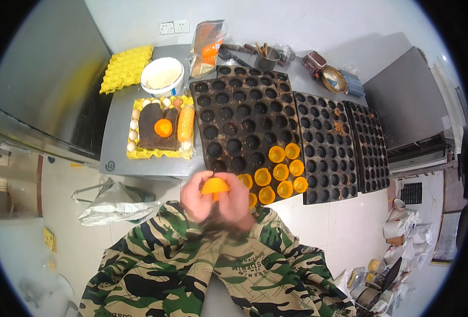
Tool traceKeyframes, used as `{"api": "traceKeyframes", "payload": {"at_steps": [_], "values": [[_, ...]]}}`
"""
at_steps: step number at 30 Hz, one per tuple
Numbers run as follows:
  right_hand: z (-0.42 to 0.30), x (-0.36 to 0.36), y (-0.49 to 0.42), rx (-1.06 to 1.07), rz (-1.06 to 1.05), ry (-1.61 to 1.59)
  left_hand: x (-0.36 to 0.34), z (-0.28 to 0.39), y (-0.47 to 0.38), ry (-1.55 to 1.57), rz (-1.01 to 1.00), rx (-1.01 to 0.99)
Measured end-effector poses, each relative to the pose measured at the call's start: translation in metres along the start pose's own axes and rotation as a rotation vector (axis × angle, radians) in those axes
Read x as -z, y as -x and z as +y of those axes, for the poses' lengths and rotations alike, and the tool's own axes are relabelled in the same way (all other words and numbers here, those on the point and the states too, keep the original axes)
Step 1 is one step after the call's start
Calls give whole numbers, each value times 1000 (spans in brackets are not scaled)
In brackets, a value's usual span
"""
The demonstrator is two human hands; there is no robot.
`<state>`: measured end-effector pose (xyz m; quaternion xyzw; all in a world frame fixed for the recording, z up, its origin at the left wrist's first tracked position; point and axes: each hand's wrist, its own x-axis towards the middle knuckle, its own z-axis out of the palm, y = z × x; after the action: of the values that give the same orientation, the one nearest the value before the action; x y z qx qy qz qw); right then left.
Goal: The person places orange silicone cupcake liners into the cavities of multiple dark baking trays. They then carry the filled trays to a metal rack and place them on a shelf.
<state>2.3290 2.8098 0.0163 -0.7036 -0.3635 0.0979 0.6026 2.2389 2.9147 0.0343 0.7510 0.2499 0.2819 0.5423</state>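
Between my left hand (195, 197) and my right hand (236, 202) is a small stack of orange fluted baking cups (215, 186), pinched by the fingers of both. The hands are close to my body, at the near edge of a dark muffin tray (240, 119) with many round wells. Orange cups such as this baking cup (280, 172) sit in wells at the tray's near right corner. Part of the near row is hidden behind my right hand. Another orange cup (163, 128) rests on a dark oven mitt (150, 123), beside a long sleeve of stacked cups (185, 123).
The mitt lies over a yellow egg tray (160, 153) holding several eggs. Behind it stand a white tub (162, 75) and a plastic bag (207, 49). Two more muffin trays (329, 148) (370, 146) lie to the right. A white sack (115, 204) is on the floor at left.
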Motion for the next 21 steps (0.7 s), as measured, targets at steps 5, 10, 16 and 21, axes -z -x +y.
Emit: {"api": "traceKeyframes", "payload": {"at_steps": [5,10,16,21], "values": [[4,-3,5,-44,9,-119,-3,-8,5,-82,72,-98],[8,-2,10,-100,40,-164,-7,-5,12,-178,21,-134],[16,7,17,-51,33,-19,-7,-16,13,-221,-48,-36],[19,9,21,-123,-74,57,-3,-23,16,-235,-83,139]]}}
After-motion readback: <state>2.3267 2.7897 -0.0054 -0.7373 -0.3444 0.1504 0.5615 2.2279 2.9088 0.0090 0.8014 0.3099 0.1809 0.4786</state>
